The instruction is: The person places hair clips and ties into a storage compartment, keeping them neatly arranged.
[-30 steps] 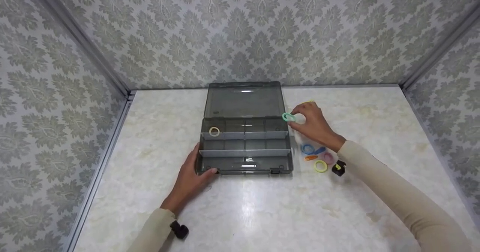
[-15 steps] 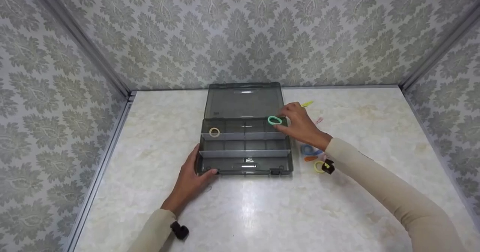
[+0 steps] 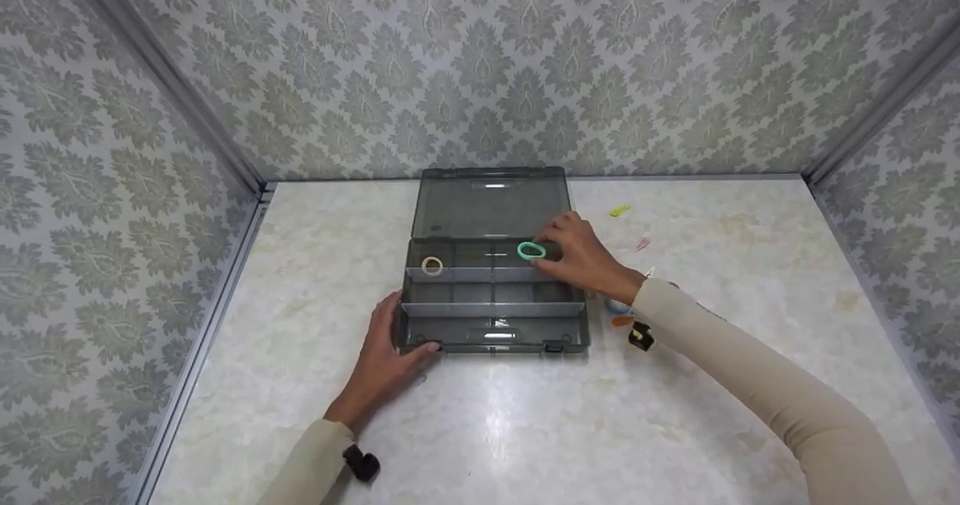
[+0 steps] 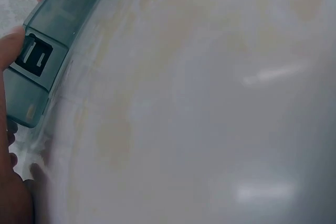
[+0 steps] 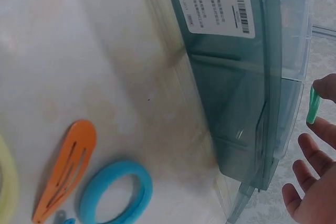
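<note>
My right hand (image 3: 585, 261) pinches a green hair tie (image 3: 520, 250) between thumb and fingertips, over the right part of the back compartment of a smoky grey divided plastic box (image 3: 472, 291). The right wrist view shows the same tie edge-on, with the other fingers loosely bent below it. A cream hair tie (image 3: 424, 266) sits at the left of the back compartment. My left hand (image 3: 381, 351) grips the box's front left corner, thumb on the front edge and fingers along the side. In the left wrist view that thumb (image 4: 11, 48) lies beside the black latch (image 4: 34, 55).
The box's lid (image 3: 491, 205) lies folded back toward the wall. Right of the box are a yellow clip (image 3: 619, 210), a pink clip (image 3: 643, 244), an orange snap clip (image 5: 65, 169), a blue hair tie (image 5: 97, 182) and a pale yellow hair tie (image 5: 9, 177). My right forearm partly covers them.
My right hand has carried the green hair tie leftward and slightly nearer, from beside the box's right edge to over the back compartment. The left hand stays on the corner.
</note>
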Demonstrator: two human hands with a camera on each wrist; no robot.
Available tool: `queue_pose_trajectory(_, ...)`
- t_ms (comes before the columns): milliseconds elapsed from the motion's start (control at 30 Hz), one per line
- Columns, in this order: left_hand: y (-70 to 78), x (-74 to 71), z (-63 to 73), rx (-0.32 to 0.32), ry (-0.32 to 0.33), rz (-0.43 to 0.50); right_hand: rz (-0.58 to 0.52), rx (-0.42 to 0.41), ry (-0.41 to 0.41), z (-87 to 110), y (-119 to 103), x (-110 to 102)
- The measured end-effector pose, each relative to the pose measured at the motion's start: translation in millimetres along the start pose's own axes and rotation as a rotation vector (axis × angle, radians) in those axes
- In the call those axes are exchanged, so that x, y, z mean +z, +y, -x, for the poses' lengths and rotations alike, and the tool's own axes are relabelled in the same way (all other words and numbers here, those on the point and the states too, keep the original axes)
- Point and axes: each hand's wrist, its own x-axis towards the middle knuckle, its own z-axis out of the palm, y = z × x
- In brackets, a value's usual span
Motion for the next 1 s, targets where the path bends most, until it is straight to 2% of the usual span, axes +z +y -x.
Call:
queue_pose_trajectory(233, 2.9, -0.6, 1.0, -0.034, -0.019, -0.008, -0.004, -0.031, -0.047, -9.0, -8.2, 5.7)
queue_pose_trajectory(467, 1.6, -0.2, 1.1, -0.023, -0.023, 0.027, -0.017, -0.07, -0.089, -21.0, -15.9, 6.9)
queue_pose_trajectory(700, 1.1, 0.2, 1.3, -0.022, -0.018, 0.02, 0.006, -0.041, -0.163, -34.8, -21.3, 7.4)
queue_pose_trajectory(1000, 1.3, -0.2, 1.7, -0.029, -0.022, 0.01, 0.004, -0.05, -0.184, -53.7, -23.7, 11.0)
